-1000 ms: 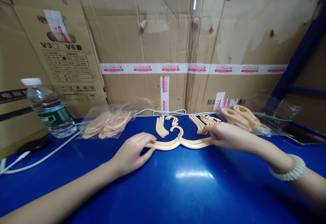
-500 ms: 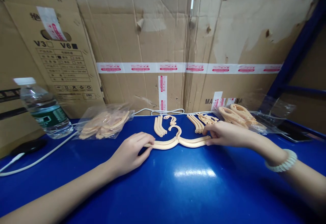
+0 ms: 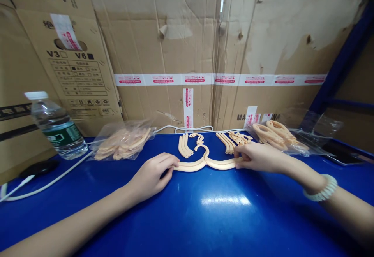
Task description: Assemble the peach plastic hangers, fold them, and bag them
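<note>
A beige hanger (image 3: 191,167) with a curved hook and two outspread arms lies on the blue table, hook pointing away from me. My left hand (image 3: 154,172) is closed on the tip of its left arm. At the other end, my right hand (image 3: 255,156) pinches the right arm's tip. Just behind the hanger are several loose beige hanger arms (image 3: 184,146) and a few small hooks (image 3: 197,137). More hanger arms (image 3: 225,143) and a heap of hooks (image 3: 239,137) lie behind my right hand, which partly covers them.
Clear bags of beige hanger parts lie at left (image 3: 124,142) and right (image 3: 280,134). A water bottle (image 3: 60,128) and a black mouse-like object (image 3: 39,167) with a white cable stand far left. A phone (image 3: 344,156) lies at right. Cardboard (image 3: 175,46) walls the back.
The hanger's two arms look pressed closer together at the right tip, where my right hand has tightened slightly. The whole view has shifted a little; both hands stay at the hanger's ends.
</note>
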Motion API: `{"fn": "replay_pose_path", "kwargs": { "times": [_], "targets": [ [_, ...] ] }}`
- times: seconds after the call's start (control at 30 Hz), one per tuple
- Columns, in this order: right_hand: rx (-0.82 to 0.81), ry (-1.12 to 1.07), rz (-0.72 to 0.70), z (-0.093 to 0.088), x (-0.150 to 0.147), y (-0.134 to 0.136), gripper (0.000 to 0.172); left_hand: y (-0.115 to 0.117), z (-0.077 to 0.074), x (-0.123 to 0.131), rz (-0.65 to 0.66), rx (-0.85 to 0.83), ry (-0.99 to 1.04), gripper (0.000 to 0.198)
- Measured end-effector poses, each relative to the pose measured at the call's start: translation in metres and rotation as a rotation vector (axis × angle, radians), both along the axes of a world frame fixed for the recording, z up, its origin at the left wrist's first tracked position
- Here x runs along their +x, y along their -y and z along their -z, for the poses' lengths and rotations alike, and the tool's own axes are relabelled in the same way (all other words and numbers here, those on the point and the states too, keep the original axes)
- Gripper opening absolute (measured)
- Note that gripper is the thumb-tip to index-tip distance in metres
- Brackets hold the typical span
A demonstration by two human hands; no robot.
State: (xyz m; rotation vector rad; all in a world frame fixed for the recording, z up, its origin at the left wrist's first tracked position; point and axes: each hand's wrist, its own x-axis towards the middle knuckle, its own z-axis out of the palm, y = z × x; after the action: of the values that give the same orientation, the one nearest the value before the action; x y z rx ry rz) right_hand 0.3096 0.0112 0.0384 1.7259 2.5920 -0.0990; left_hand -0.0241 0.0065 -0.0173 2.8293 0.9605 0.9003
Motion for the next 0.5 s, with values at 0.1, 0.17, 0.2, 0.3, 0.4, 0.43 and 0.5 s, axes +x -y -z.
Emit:
{"fn": "replay_pose_path", "kwargs": {
  "times": [0.1,0.17,0.2,0.3,0.4,0.43,0.5],
  "targets": [
    [-0.001,0.003,0.004,-0.0002,-0.0005,0.0015,0.010,0.0007,-0.0005,0.0005,-0.005,-0.003,0.004,0.017],
    [-0.006,0.005,0.008,0.0001,-0.0002,0.0016,0.010,0.0011,-0.0013,0.0012,-0.011,-0.003,0.001,0.017],
    [-0.010,0.007,0.010,0.0002,0.0000,0.0015,0.010,0.0012,-0.0017,0.0016,-0.012,-0.003,-0.001,0.016],
    [-0.017,0.005,0.013,0.0003,0.0007,0.0007,0.010,0.0015,-0.0022,0.0021,-0.010,0.000,-0.002,0.016],
    [-0.036,-0.003,0.012,-0.0001,0.0016,0.0005,0.010,0.0018,-0.0016,0.0018,-0.015,-0.001,-0.001,0.016],
    [-0.039,-0.007,0.009,-0.0002,0.0020,0.0005,0.009,0.0020,-0.0013,0.0016,-0.017,-0.002,-0.001,0.016],
    [-0.041,-0.017,-0.001,-0.0004,0.0028,0.0007,0.008,0.0025,-0.0010,0.0014,-0.016,-0.002,0.000,0.016]
  ]
}}
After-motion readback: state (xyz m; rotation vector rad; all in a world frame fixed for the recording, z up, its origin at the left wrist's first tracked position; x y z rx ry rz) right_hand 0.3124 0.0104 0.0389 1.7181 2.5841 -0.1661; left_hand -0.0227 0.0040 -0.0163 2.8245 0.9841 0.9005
